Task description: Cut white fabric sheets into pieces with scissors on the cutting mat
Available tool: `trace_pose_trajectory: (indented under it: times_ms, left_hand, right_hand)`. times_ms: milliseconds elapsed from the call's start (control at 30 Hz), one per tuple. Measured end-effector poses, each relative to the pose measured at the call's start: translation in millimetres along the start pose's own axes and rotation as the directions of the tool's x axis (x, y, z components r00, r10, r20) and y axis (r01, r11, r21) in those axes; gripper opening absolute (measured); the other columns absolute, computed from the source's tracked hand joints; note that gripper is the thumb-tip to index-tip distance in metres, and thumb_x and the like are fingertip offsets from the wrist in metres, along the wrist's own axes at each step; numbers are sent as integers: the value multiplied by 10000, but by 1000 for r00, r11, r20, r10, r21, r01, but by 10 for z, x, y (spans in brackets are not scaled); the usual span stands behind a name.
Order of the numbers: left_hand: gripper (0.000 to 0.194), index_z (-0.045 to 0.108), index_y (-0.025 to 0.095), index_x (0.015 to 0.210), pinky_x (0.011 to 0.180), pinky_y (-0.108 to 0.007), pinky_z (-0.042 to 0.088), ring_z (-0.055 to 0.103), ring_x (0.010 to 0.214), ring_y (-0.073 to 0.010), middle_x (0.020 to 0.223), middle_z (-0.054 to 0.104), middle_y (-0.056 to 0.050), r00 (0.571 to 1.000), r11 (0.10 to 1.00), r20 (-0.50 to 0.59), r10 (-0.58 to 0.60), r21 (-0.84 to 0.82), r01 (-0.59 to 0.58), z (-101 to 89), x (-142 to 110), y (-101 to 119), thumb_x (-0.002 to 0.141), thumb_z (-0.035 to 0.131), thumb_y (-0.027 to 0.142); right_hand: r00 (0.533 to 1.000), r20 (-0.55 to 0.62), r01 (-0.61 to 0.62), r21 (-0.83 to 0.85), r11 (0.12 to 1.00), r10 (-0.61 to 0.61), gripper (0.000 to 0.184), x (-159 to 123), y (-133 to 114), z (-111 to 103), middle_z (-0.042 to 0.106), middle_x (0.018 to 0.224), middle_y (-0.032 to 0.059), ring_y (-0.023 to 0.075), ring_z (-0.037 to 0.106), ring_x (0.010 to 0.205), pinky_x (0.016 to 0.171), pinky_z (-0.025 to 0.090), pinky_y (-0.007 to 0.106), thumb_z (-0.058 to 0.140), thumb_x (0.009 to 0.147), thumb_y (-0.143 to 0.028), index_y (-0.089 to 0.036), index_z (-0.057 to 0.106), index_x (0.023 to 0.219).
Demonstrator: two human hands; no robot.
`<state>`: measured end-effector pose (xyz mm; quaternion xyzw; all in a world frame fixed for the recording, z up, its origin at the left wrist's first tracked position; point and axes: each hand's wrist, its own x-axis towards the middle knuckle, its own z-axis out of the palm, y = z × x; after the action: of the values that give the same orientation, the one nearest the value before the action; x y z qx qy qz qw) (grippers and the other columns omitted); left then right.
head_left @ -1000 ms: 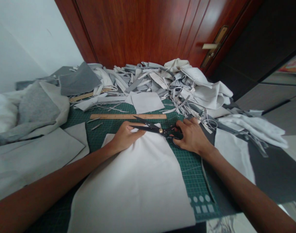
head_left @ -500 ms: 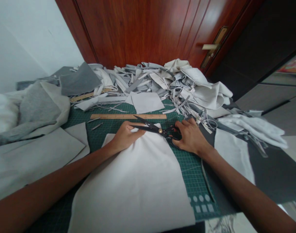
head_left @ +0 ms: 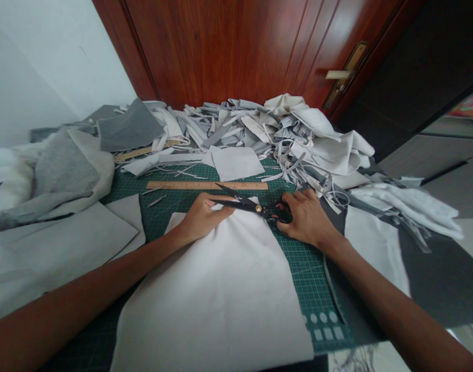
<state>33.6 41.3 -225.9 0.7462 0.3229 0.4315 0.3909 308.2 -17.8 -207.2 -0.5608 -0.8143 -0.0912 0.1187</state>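
A large piece of white fabric [head_left: 220, 294] lies over the green cutting mat [head_left: 304, 268] in front of me. My left hand [head_left: 203, 219] pinches its far edge, with the fingers closed on the cloth. My right hand [head_left: 306, 217] grips the handles of black scissors [head_left: 258, 208]. Their blades are parted and point left, at the fabric's far edge and beside my left fingers. Whether the cloth lies between the blades is hard to make out.
Beyond the scissors lie a wooden ruler [head_left: 207, 185] and two thin pen-like items [head_left: 157, 200]. A heap of fabric scraps [head_left: 228, 126] runs along the back by the wooden door [head_left: 220, 51]. Folded cloth [head_left: 65, 232] sits on the left, a white piece [head_left: 376, 248] on the right.
The whole view has shifted very slightly. Both hands, the scissors and the fabric keep the same places relative to one another.
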Motion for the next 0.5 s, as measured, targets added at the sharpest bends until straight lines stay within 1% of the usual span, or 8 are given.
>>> trace_pose_trajectory:
  times_ms: [133,300,367,500]
  left_hand:
    - [186,808,180,889,882,-311,596,761,934,-236,970,818,-53,1000,999,6,15,34,-15,-10,-3,15,873,708,335]
    - [228,797,181,850,809,-307,602,757,859,-232,921,818,-35,999,995,34,25,99,-28,-35,6,45,895,680,372]
    - [228,797,177,849,814,-301,600,755,860,-229,913,816,-40,999,996,31,23,86,-25,-32,10,46,892,681,368]
    - [195,801,179,862,887,-304,589,756,916,-230,925,814,-48,1000,999,20,20,29,-20,-10,10,32,873,702,347]
  right_hand:
    - [1000,-17,-16,-4,1000,16,202,1,28,31,637,757,48,238,575,735,840,343,379,636,836,-383,-194,568,860]
    - [998,-60,-28,18,999,29,198,0,82,25,620,715,30,217,550,679,831,335,374,634,852,-389,-207,564,820]
    - [998,-61,-21,19,1000,22,205,-2,72,15,616,711,30,220,542,678,827,331,377,637,843,-400,-209,565,816]
    - [1000,-27,-2,1,1000,2,190,-2,27,16,630,747,47,240,557,727,829,335,382,631,835,-382,-201,575,844]
